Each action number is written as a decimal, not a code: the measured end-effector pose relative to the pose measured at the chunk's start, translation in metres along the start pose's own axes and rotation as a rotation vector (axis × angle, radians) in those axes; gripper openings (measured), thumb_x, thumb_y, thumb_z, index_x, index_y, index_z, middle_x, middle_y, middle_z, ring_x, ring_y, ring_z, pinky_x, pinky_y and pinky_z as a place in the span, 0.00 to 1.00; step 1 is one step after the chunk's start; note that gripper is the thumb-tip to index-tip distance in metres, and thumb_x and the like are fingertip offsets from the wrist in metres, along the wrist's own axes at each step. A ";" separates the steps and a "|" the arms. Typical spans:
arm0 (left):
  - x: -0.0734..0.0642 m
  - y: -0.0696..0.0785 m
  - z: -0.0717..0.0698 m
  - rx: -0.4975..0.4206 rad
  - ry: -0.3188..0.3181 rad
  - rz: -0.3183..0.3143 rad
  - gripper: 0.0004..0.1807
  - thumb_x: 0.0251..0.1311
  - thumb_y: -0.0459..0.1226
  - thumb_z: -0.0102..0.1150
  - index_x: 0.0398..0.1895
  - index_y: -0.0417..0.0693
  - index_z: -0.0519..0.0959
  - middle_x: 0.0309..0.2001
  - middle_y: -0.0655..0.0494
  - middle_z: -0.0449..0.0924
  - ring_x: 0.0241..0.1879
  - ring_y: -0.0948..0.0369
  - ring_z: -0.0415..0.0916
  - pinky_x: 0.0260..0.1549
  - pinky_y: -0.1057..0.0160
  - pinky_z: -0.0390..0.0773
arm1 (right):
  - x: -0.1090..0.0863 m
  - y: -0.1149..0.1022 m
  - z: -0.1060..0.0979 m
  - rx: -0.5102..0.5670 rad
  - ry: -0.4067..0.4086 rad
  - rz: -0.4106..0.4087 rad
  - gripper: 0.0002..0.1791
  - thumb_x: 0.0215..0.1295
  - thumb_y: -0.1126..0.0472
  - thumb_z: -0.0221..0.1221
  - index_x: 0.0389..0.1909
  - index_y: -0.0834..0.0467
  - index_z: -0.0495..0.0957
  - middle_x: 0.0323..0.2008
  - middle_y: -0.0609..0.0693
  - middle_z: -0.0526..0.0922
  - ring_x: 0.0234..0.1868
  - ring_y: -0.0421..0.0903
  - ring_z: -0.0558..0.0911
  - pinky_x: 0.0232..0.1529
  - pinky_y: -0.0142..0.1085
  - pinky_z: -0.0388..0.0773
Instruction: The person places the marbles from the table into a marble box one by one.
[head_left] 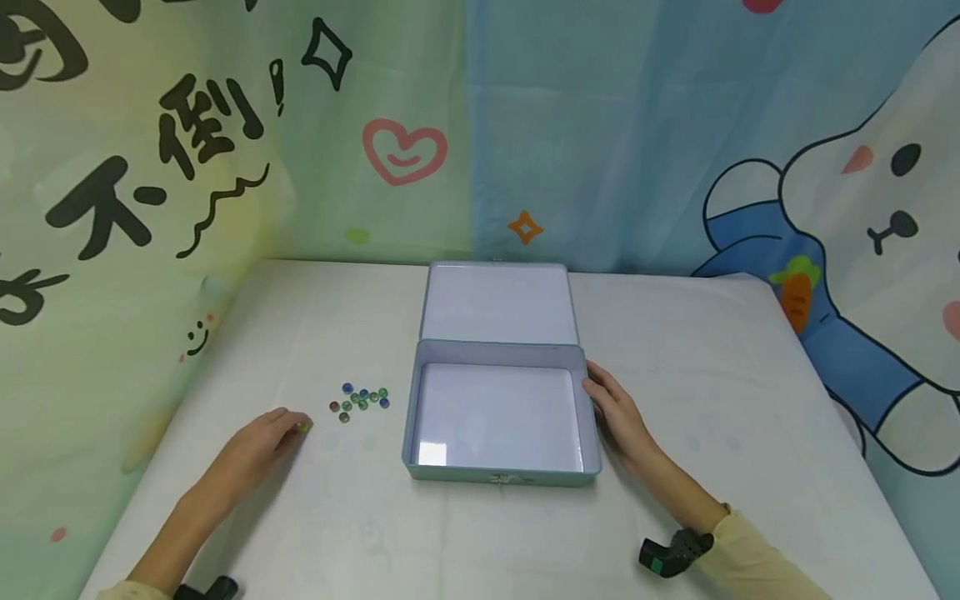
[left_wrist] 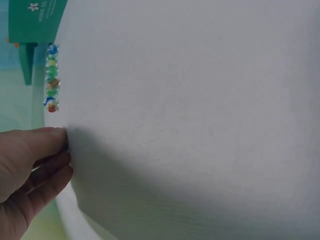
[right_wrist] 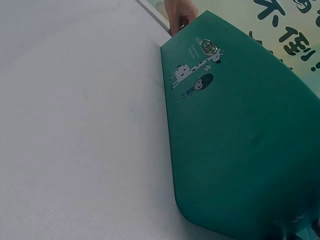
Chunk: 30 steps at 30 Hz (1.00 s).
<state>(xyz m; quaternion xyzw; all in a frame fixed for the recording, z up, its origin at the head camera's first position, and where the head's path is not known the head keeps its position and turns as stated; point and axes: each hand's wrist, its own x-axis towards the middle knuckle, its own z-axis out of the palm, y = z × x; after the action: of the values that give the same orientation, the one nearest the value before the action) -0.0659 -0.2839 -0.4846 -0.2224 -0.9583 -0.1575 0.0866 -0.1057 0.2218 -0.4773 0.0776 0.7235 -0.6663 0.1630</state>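
In the head view, my left hand [head_left: 262,442] pinches a yellow-green marble [head_left: 303,427] between its fingertips, just above the white table. The left wrist view shows the left hand [left_wrist: 32,175] from the side, its marble hidden by the fingers. Several glass marbles [head_left: 363,406], green, blue and brownish, lie loose to the left of a green box [head_left: 502,477]. With its lid raised and leaning back, the box shows a bare white inside. My right hand [head_left: 618,412] holds the box's right wall, a fingertip over the rim.
A white cloth covers the table [head_left: 337,533]. Behind it hangs a printed curtain [head_left: 570,125] with a rabbit and lettering. In the right wrist view, the box's green outer surface [right_wrist: 235,130] bears a giraffe and a small figure.
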 end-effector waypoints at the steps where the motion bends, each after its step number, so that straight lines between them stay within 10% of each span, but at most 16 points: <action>1: 0.001 0.000 -0.001 -0.004 -0.015 -0.010 0.12 0.51 0.25 0.66 0.39 0.42 0.81 0.32 0.56 0.83 0.33 0.58 0.82 0.32 0.61 0.81 | 0.000 0.001 0.000 -0.003 0.001 -0.007 0.35 0.75 0.46 0.45 0.76 0.54 0.49 0.77 0.53 0.49 0.78 0.53 0.48 0.77 0.53 0.44; 13: 0.042 0.018 -0.028 -0.257 0.036 0.118 0.14 0.53 0.23 0.64 0.43 0.38 0.79 0.33 0.57 0.81 0.31 0.69 0.77 0.31 0.74 0.77 | 0.004 0.004 -0.001 -0.011 -0.003 -0.020 0.37 0.73 0.43 0.47 0.76 0.52 0.48 0.77 0.52 0.50 0.78 0.51 0.47 0.76 0.53 0.45; 22: 0.108 0.074 -0.056 -0.438 -0.123 0.174 0.11 0.60 0.31 0.63 0.46 0.45 0.80 0.37 0.60 0.82 0.35 0.69 0.78 0.37 0.70 0.82 | 0.005 0.004 -0.004 0.006 -0.015 -0.024 0.36 0.74 0.46 0.48 0.76 0.54 0.49 0.77 0.52 0.50 0.78 0.51 0.48 0.77 0.52 0.45; 30: 0.184 0.135 -0.053 -0.500 -0.301 0.305 0.11 0.60 0.35 0.64 0.46 0.45 0.82 0.37 0.59 0.84 0.36 0.67 0.79 0.40 0.70 0.81 | 0.005 0.007 -0.007 0.008 -0.018 -0.028 0.35 0.75 0.48 0.47 0.76 0.55 0.49 0.77 0.54 0.50 0.78 0.53 0.48 0.76 0.54 0.46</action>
<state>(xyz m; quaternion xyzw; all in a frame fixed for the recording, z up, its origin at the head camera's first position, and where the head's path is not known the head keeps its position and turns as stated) -0.1625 -0.1136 -0.3565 -0.3987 -0.8475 -0.3384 -0.0909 -0.1092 0.2287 -0.4857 0.0621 0.7204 -0.6721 0.1597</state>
